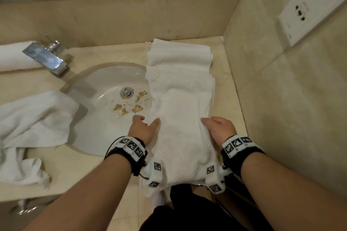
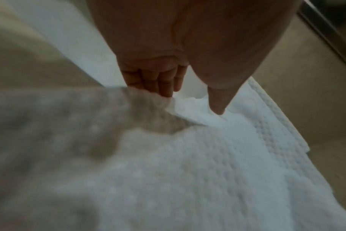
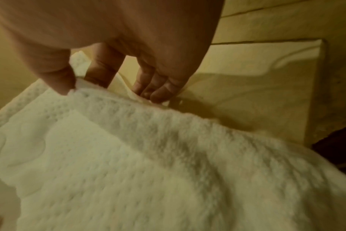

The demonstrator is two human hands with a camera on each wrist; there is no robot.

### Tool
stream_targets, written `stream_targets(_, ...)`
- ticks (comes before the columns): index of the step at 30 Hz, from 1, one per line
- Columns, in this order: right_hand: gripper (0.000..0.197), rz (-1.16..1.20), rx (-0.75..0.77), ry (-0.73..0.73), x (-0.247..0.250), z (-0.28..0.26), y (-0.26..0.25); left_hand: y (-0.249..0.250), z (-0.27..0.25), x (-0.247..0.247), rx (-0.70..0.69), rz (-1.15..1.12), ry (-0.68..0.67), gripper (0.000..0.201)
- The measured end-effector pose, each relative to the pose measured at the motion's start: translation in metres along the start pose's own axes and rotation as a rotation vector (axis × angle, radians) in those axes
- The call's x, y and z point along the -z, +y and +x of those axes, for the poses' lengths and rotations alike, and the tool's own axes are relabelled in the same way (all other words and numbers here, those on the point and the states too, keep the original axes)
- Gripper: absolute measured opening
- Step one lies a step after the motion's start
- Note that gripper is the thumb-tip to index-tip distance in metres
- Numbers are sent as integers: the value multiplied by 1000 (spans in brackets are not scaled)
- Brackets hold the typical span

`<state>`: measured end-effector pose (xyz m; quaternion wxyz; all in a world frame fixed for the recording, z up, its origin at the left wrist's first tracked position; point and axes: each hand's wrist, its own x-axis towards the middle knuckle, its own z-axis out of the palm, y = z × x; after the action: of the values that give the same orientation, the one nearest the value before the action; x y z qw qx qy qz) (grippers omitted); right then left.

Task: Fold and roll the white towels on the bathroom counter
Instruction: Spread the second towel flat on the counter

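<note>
towel (image 1: 181,99): folded strip, not yet rolled | left hand (image 1: 142,129), right hand (image 1: 219,130) pinch its edges | second towel (image 1: 35,118), 9 o'clock: crumpled, pending

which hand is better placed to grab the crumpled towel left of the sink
Likely left. The left hand holds the sink-side edge of the folded towel, nearer the crumpled towel; the right hand grips its wall-side edge.

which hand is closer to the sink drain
Left. The left hand is over the sink, just this side of the drain; the right hand is across the folded towel, at its right edge.
</note>
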<state>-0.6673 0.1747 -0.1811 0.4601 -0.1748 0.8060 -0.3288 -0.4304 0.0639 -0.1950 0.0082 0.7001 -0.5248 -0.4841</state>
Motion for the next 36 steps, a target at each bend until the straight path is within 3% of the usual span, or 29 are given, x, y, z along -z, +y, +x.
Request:
stream_targets(2,55,66,-30,-18,-3,6,-3,8,5,-7,7,-43,12,66)
stream_targets(6,44,15,-24,-46,-5,12,-13,13,11,-16,-9,-68,74,35)
stream_targets(10,29,-40,-79,68,6,19,-17,8,19,-7,-3,-179,123,22)
stream_targets(17,28,-214,-92,139,30,19,-7,-4,28,9,95,-219,89,37)
stream_targets(21,24,-304,-58,153,35,20,-9,13,23,5,73,-96,73,36)
stream_targets(25,32,-342,-14,196,39,22,-27,45,20,11,70,-134,88,37)
stream_targets(28,28,-303,79,273,45,28,-62,87,22,30,-24,-164,122,46)
stream_targets(32,37,-278,173,417,50,30,-96,113,28,49,-76,-188,167,75)
stream_targets(34,31,-371,131,360,52,25,-89,110,12,48,-147,-81,210,54)
stream_targets(36,14,-474,110,303,47,15,-66,95,-9,35,-293,44,140,27)
